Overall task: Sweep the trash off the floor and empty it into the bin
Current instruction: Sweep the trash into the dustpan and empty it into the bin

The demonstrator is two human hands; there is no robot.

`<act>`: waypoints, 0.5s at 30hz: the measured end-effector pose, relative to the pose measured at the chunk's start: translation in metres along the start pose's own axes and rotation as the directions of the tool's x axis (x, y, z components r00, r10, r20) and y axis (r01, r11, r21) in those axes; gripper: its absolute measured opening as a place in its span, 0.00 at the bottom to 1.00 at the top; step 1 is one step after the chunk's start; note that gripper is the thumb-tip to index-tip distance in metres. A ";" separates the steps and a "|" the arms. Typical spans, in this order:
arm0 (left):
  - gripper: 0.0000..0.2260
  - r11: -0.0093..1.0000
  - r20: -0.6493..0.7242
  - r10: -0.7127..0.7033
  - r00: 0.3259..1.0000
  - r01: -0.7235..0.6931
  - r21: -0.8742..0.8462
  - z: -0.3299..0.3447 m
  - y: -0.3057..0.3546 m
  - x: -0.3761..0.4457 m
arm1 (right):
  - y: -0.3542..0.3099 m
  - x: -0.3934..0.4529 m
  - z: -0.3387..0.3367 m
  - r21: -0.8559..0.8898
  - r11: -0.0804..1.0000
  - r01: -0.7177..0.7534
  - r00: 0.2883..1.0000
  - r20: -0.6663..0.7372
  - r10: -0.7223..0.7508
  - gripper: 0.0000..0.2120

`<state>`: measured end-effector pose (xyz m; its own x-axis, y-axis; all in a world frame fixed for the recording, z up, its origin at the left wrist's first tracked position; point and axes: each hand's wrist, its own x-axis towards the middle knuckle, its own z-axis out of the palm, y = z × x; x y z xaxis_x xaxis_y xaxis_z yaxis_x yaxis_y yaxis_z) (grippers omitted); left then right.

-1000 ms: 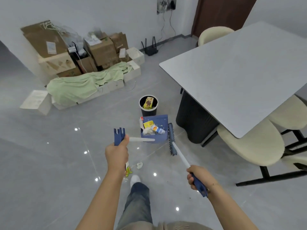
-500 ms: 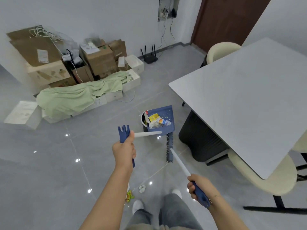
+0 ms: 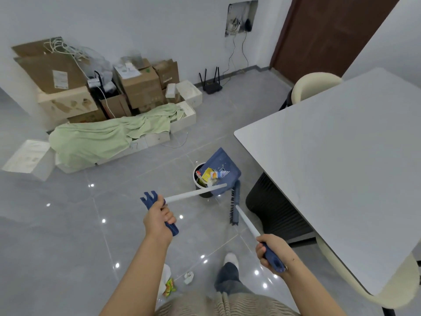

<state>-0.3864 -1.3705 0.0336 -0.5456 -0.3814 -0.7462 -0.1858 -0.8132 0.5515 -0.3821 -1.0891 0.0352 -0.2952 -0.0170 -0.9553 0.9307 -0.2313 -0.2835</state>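
Dustpan held over the bin mouth, loaded, ahead of both hands.

The left hand [image 3: 159, 216] is clenched round the blue grip of the dustpan [image 3: 222, 171], whose white shaft runs forward and to the right from that hand to the pan. The pan hangs tilted over the black bin [image 3: 200, 187], overlapping its right rim, with wrappers [image 3: 213, 175] lying in it. The bin stands on the floor ahead of the person, nearer the left hand's tool than the right's. The right hand [image 3: 272, 253] grips the blue end of the broom [image 3: 234, 207]; its shaft runs forward and left, the brush head just right of the bin, beside the surface's dark base. Judgement: emptying depends on tipping the pan's open edge down over the bin mouth. More litter [image 3: 169, 288] lies on the floor near the person's feet, well behind both tools.
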 end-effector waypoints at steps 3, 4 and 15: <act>0.13 0.989 0.029 -0.100 0.995 0.102 -0.110 -0.002 -0.003 0.013 | -0.007 0.002 0.002 0.012 1.000 0.006 1.000 -0.002 -0.006 0.12; 0.13 0.976 0.047 -0.138 0.989 0.144 -0.165 -0.003 -0.004 0.016 | -0.010 0.003 0.004 0.017 1.000 0.008 1.000 0.008 -0.008 0.12; 0.31 0.767 0.084 -0.345 0.935 0.332 -0.549 -0.034 -0.042 0.047 | -0.031 0.014 0.013 0.069 0.996 -0.057 0.997 0.057 0.053 0.13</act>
<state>-0.3762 -1.3694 -0.0373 -0.5145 -0.0396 -0.8566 0.1253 -0.9917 -0.0294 -0.4181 -1.0945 0.0317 -0.2571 -0.0849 -0.9627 0.9290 -0.2961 -0.2219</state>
